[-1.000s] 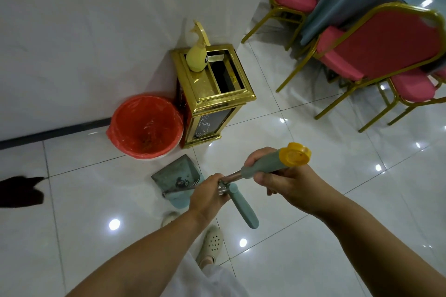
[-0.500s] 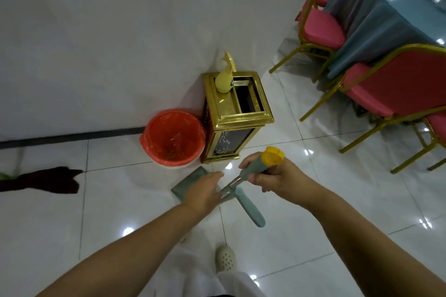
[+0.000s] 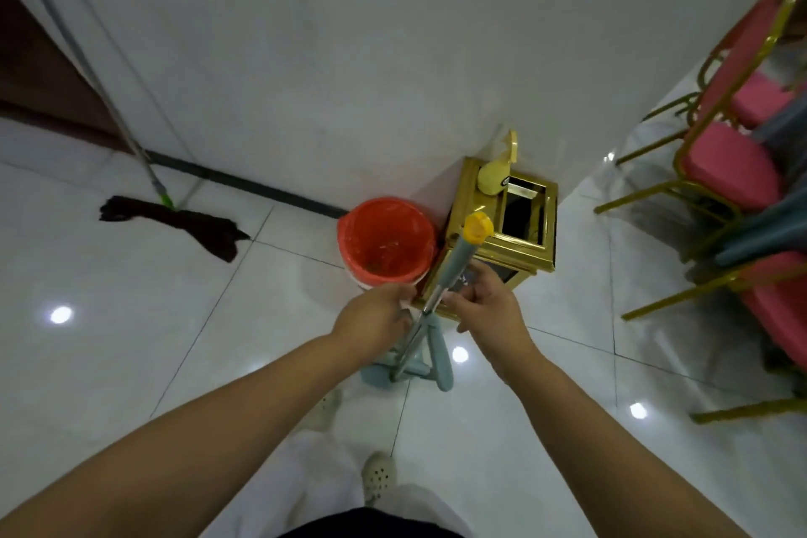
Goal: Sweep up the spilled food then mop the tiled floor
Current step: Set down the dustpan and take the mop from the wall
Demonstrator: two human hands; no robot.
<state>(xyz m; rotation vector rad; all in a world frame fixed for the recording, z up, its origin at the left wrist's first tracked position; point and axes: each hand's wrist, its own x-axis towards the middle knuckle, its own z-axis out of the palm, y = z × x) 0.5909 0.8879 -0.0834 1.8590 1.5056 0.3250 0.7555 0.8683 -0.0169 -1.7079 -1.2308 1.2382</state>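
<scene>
Now upright, broom handle (image 3: 454, 264) sits between loosened fingers (image 3: 474, 297) over glossy tiled floor (image 3: 131, 319).

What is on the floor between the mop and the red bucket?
Nothing: the head view shows only bare white tile between the mop and the red bucket.

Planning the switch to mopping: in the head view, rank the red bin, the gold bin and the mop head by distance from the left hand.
From the left hand:
1. Red bin, just beyond it, against the wall.
2. Gold bin, beyond it to the right, in the corner.
3. Mop head, far left, on the floor by the wall.
</scene>
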